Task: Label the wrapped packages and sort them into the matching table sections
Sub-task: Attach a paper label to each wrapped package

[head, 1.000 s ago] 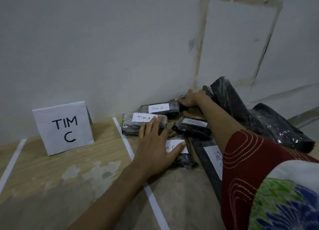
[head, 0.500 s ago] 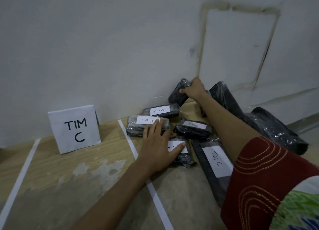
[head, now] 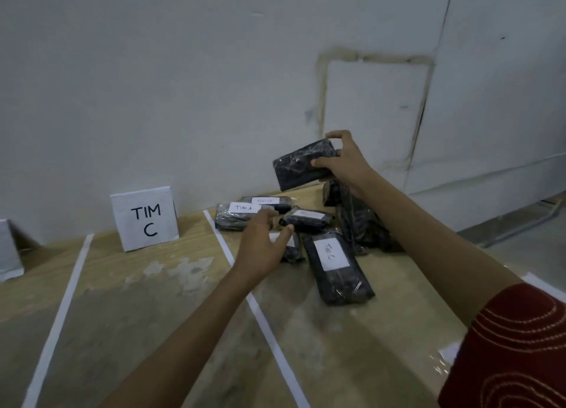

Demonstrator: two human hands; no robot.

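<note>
My right hand (head: 344, 159) grips a black wrapped package (head: 301, 165) with no visible label, held in the air in front of the wall. My left hand (head: 263, 245) hovers with fingers spread over a pile of labelled black packages on the wooden table (head: 137, 300). In the pile lie a package marked TIM A (head: 237, 216), one behind it with a faint label (head: 269, 202), a small one (head: 307, 219) and a long one marked TIM C (head: 335, 267). A further package under my left hand is mostly hidden.
A white paper sign reading TIM C (head: 145, 219) stands by the wall. White tape strips (head: 260, 312) (head: 59, 309) divide the table into sections. Another white sign (head: 9, 251) shows at the left edge. Larger black wrapped bundles (head: 361, 221) lean behind the pile.
My right hand has lifted the unlabelled package up off the pile and toward me. My left hand has risen off the package it pressed. The camera has pulled back.
</note>
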